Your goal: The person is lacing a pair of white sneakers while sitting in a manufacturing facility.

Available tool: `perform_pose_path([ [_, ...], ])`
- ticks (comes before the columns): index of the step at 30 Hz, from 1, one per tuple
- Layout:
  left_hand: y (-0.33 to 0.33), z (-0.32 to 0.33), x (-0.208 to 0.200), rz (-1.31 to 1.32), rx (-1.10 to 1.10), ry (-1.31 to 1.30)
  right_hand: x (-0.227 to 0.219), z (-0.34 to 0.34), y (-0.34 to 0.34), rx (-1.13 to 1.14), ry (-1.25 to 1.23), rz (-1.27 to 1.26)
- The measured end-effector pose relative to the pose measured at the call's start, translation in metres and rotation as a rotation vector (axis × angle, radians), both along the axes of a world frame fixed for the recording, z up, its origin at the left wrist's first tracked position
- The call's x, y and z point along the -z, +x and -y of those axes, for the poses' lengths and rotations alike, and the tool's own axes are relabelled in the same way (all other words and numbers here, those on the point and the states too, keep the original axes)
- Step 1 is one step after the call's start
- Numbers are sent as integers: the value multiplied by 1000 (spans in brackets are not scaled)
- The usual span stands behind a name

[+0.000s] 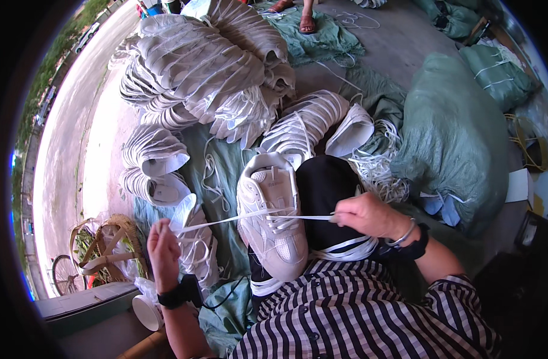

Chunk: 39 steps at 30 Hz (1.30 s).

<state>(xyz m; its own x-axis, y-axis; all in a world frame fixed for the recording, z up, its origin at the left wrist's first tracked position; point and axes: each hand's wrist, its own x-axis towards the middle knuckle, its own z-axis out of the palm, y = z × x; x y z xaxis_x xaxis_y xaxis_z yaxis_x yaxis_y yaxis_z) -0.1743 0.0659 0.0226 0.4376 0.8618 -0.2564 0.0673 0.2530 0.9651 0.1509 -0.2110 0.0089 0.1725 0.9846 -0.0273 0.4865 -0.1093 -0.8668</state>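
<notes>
A pale grey and white sneaker upper (272,215) rests on my lap, its toe pointing toward me. A flat white shoelace (226,220) runs through its lower eyelets and is stretched out to both sides. My left hand (164,251) is closed on the lace's left end, out beside the shoe. On the other side my right hand (369,216) pinches the right end, its fingers pressed together. The upper eyelets near the tongue show no lace across them. More white laces (348,248) lie across my right thigh.
Nested stacks of shoe uppers (184,66) pile up ahead, with a smaller stack (307,122) nearer. A tangle of white laces (378,161) lies right of my knee. A big green sack (453,137) stands at right, a woven basket (115,245) at left. Another person's foot (307,23) is far ahead.
</notes>
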Motion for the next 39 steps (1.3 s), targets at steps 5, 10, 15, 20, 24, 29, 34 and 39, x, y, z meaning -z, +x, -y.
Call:
perform_pose_path([
  [5, -12, 16, 48, -381, 135, 285, 19, 38, 49, 465, -412, -317],
  [10, 79, 73, 16, -371, 334, 1022, 24, 32, 48, 467, -219, 414],
  [15, 121, 92, -9, -571, 502, 1226, 3, -19, 14, 310, 217, 159],
  [20, 110, 92, 2, -504, 578, 780, -3, -40, -24, 242, 158, 135],
  [24, 96, 75, 10, -252, 331, -16, 12, -44, -29, 239, 135, 271],
  [29, 92, 85, 13, -167, 350, -3, 16, -50, -31, 289, 116, 248],
  [34, 96, 94, 24, -334, 279, 551, 16, -55, -34, 261, 109, 290],
  [39, 99, 101, 16, -192, 186, 422, 14, -58, -39, 210, 126, 362],
])
